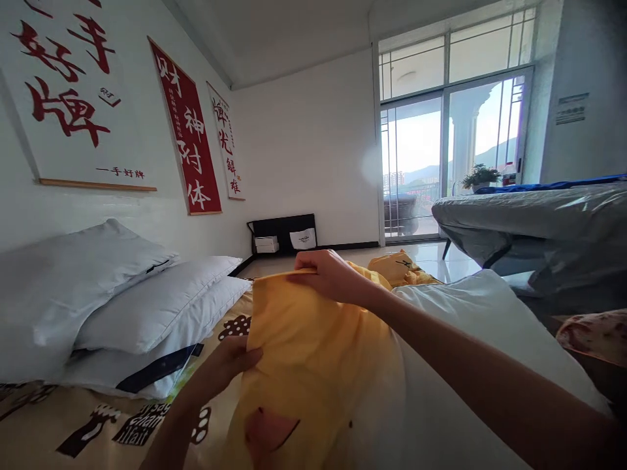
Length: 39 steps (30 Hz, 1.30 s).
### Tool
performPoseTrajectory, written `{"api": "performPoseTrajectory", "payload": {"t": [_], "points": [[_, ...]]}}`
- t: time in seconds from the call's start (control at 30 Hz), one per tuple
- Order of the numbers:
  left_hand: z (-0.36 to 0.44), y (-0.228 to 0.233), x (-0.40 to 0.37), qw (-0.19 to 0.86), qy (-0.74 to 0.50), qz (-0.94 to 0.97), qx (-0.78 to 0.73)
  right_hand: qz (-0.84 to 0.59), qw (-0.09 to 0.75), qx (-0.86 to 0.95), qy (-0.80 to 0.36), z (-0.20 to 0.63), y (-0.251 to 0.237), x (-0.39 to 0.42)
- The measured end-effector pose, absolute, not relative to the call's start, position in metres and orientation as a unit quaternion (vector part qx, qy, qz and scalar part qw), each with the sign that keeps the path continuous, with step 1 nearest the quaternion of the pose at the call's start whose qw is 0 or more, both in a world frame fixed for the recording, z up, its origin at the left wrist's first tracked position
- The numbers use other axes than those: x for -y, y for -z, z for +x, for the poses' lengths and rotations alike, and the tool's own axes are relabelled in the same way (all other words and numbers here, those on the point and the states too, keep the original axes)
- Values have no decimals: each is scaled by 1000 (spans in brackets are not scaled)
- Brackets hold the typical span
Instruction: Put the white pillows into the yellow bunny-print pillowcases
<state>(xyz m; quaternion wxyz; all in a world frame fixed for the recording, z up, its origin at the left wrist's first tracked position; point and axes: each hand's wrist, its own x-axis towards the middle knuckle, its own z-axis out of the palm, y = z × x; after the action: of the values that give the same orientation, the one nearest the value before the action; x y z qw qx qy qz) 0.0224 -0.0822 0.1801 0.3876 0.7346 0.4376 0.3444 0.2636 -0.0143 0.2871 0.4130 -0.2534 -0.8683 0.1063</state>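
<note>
A yellow pillowcase with a red-orange print is partly drawn over a white pillow lying on the bed in front of me. My right hand pinches the pillowcase's far upper edge. My left hand grips the pillowcase's near left edge, fingers curled around the fabric. More yellow fabric is bunched beyond the pillow.
Three white pillows are stacked at the left against the wall, on a yellow patterned bedsheet. A covered grey table stands at the right. Glass balcony doors are at the back, with boxes by the wall.
</note>
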Motion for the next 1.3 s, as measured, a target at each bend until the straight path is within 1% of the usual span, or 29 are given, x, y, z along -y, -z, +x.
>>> {"api": "performPoseTrajectory", "payload": {"t": [0.07, 0.13, 0.17, 0.23, 0.37, 0.43, 0.5, 0.57, 0.63, 0.67, 0.73, 0.8, 0.87, 0.93, 0.97, 1.07, 1.13, 1.2, 1.3], "points": [[21, -187, 86, 307, -363, 747, -465, -251, 416, 867, -114, 260, -286, 16], [28, -199, 92, 223, -434, 732, -476, -245, 423, 863, -129, 255, -286, 20], [34, -206, 95, 200, -478, 715, -470, -242, 423, 862, -138, 252, -286, 22], [49, -221, 98, 187, -535, 685, -458, -234, 421, 865, -143, 247, -286, 27], [74, -242, 90, 220, -501, 693, -470, -225, 424, 869, -118, 247, -285, 32], [80, -245, 86, 210, -503, 701, -460, -228, 414, 875, -106, 252, -286, 34], [81, -246, 84, 163, -545, 687, -451, -231, 421, 875, -54, 258, -287, 36], [78, -249, 81, 104, -586, 661, -458, -250, 462, 850, 40, 263, -283, 40], [73, -255, 76, 50, -596, 644, -477, -265, 490, 820, 132, 264, -269, 46], [70, -259, 72, 28, -590, 641, -491, -265, 478, 821, 164, 264, -258, 49], [64, -266, 64, -22, -571, 643, -509, -248, 406, 858, 197, 263, -227, 52], [58, -270, 55, -72, -563, 645, -512, -236, 323, 893, 207, 267, -191, 50], [53, -269, 46, -97, -566, 637, -514, -233, 281, 907, 211, 276, -159, 46], [49, -265, 38, -67, -584, 609, -532, -231, 263, 914, 207, 289, -139, 40], [48, -261, 33, -29, -601, 588, -541, -229, 254, 918, 203, 295, -133, 38], [52, -251, 17, 132, -664, 523, -517, -235, 234, 922, 200, 306, -126, 30], [58, -248, 6, 200, -683, 511, -483, -241, 228, 920, 210, 306, -125, 26], [64, -246, -5, 208, -678, 523, -472, -245, 224, 919, 213, 305, -124, 23], [67, -247, -15, 164, -660, 556, -478, -248, 212, 927, 186, 304, -128, 26]]}}
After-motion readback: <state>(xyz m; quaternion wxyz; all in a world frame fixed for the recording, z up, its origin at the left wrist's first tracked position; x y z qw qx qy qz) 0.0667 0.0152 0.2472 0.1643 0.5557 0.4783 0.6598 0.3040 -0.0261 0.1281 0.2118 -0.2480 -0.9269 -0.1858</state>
